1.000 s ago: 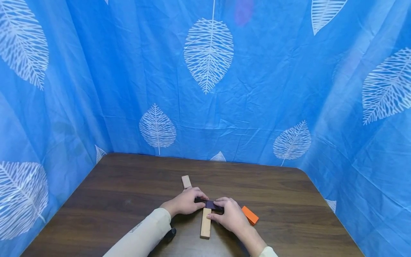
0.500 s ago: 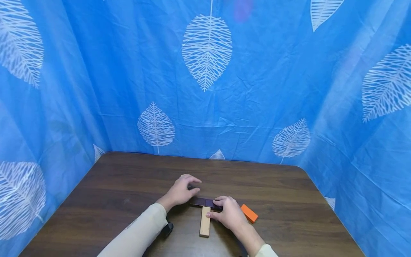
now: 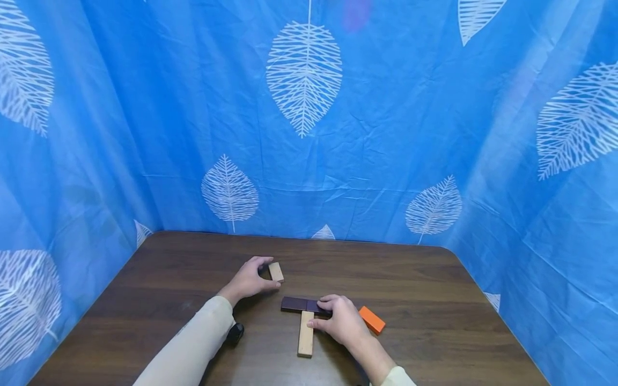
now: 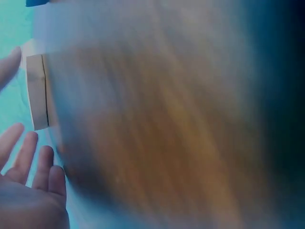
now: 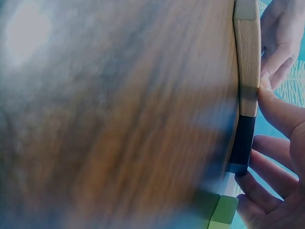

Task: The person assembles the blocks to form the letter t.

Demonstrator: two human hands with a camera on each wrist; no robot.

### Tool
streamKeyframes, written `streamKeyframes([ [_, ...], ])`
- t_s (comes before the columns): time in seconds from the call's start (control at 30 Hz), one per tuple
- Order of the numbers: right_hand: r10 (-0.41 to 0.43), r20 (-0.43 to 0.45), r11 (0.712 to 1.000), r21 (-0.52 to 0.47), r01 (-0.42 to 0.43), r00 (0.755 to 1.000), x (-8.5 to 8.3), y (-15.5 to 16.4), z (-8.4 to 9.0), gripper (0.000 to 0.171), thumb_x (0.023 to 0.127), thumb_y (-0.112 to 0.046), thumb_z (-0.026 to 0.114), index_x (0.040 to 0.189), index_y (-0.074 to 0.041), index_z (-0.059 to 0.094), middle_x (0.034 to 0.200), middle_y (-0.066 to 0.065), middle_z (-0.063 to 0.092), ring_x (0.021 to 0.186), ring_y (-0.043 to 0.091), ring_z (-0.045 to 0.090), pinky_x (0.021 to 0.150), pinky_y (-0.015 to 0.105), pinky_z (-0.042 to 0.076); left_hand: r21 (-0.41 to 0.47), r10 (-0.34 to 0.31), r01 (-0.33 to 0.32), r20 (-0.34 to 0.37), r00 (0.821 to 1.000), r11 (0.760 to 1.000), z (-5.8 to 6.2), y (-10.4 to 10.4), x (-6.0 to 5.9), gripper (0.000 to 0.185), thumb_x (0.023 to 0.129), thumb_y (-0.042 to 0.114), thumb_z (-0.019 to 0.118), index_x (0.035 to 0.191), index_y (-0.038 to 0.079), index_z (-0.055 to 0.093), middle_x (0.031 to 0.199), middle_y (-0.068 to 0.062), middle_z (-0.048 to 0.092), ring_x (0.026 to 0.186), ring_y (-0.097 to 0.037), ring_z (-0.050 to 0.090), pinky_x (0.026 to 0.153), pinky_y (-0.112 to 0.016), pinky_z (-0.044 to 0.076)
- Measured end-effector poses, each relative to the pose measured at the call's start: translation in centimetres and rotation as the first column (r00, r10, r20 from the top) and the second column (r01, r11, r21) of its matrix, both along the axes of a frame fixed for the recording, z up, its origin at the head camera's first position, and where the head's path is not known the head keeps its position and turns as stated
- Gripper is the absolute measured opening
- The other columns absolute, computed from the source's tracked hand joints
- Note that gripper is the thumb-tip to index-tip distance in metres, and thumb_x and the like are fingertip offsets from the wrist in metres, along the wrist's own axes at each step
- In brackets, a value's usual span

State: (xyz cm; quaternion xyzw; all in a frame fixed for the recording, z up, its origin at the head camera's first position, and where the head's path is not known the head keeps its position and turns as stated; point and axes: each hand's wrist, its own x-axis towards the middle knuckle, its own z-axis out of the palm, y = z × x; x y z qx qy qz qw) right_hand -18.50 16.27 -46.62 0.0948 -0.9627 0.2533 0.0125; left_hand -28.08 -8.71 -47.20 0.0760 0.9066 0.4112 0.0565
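My left hand (image 3: 247, 280) spreads its thumb and fingers on either side of a short light wooden block (image 3: 276, 271) toward the back of the table. The left wrist view has that wooden block (image 4: 37, 93) in the gap between thumb and fingertips. Two dark blocks (image 3: 293, 304) lie end to end, and a long light wooden block (image 3: 305, 335) meets them at their middle, making a T. My right hand (image 3: 345, 321) rests at the T: its fingers touch the right dark block (image 5: 243, 143), while its thumb lies on the long light block (image 5: 249, 57).
An orange block (image 3: 372, 320) lies just right of my right hand. The brown wooden table (image 3: 410, 289) is bordered by blue curtains (image 3: 376, 134) with white leaf prints. A black wrist device (image 3: 235, 333) shows under the left sleeve.
My left hand has left the dark blocks and moved back and left to the short light block, baring the left dark block. The right hand has stayed at the T.
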Motion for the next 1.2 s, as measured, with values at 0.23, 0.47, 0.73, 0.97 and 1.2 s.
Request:
streamKeyframes([
  [0.23, 0.007, -0.014, 1.000, -0.004, -0.007, 1.000, 0.0, -0.3, 0.1, 0.058, 0.068, -0.050, 0.080, 0.110, -0.011, 0.072, 0.116, 0.003, 0.067, 0.114, 0.031, 0.058, 0.096, 0.048, 0.044, -0.071, 0.032, -0.033, -0.014, 0.999, 0.997, -0.1, 0.1, -0.4, 0.064, 0.075, 0.030, 0.080, 0.131, 0.014, 0.056, 0.137, -0.012, 0.049, 0.125, -0.031, 0.042, 0.103, -0.052, 0.037],
  [0.47, 0.004, -0.004, 1.000, -0.005, -0.004, 1.000, 0.0, -0.3, 0.0, 0.059, 0.068, -0.050, 0.079, 0.111, -0.011, 0.071, 0.117, 0.002, 0.067, 0.115, 0.032, 0.057, 0.097, 0.048, 0.043, -0.115, 0.057, -0.059, -0.014, 0.998, 0.992, -0.4, 0.0, -0.6, 0.065, 0.074, 0.034, 0.079, 0.130, 0.012, 0.056, 0.137, -0.012, 0.050, 0.126, -0.033, 0.041, 0.103, -0.055, 0.035],
  [0.73, 0.008, 0.005, 1.000, -0.002, -0.008, 1.000, 0.0, -0.3, 0.1, 0.059, 0.068, -0.050, 0.079, 0.112, -0.011, 0.071, 0.117, 0.004, 0.067, 0.115, 0.032, 0.058, 0.097, 0.048, 0.043, -0.072, 0.039, -0.041, -0.036, 0.999, 0.997, 0.1, 0.8, -0.2, 0.063, 0.070, 0.038, 0.082, 0.124, 0.014, 0.061, 0.126, -0.009, 0.058, 0.118, -0.028, 0.050, 0.099, -0.049, 0.041],
  [0.97, 0.005, 0.014, 1.000, 0.008, -0.005, 1.000, -0.1, -0.2, 0.1, 0.060, 0.068, -0.050, 0.079, 0.112, -0.010, 0.071, 0.118, 0.005, 0.067, 0.114, 0.032, 0.058, 0.096, 0.048, 0.044, -0.066, -0.079, 0.076, -0.042, 0.996, 0.995, 0.8, 2.9, 0.8, 0.060, 0.069, 0.045, 0.081, 0.121, 0.021, 0.063, 0.126, -0.005, 0.058, 0.119, -0.027, 0.051, 0.100, -0.051, 0.041],
  [1.2, 0.011, 0.013, 1.000, 0.002, -0.011, 1.000, -0.1, -0.1, 0.0, 0.060, 0.069, -0.049, 0.079, 0.112, -0.009, 0.071, 0.116, 0.006, 0.067, 0.113, 0.031, 0.059, 0.095, 0.048, 0.045, -0.107, -0.186, 0.178, -0.066, 0.980, 0.978, 0.8, 4.9, 1.7, 0.055, 0.072, 0.043, 0.079, 0.119, 0.020, 0.064, 0.123, -0.004, 0.060, 0.117, -0.028, 0.049, 0.098, -0.054, 0.040],
])
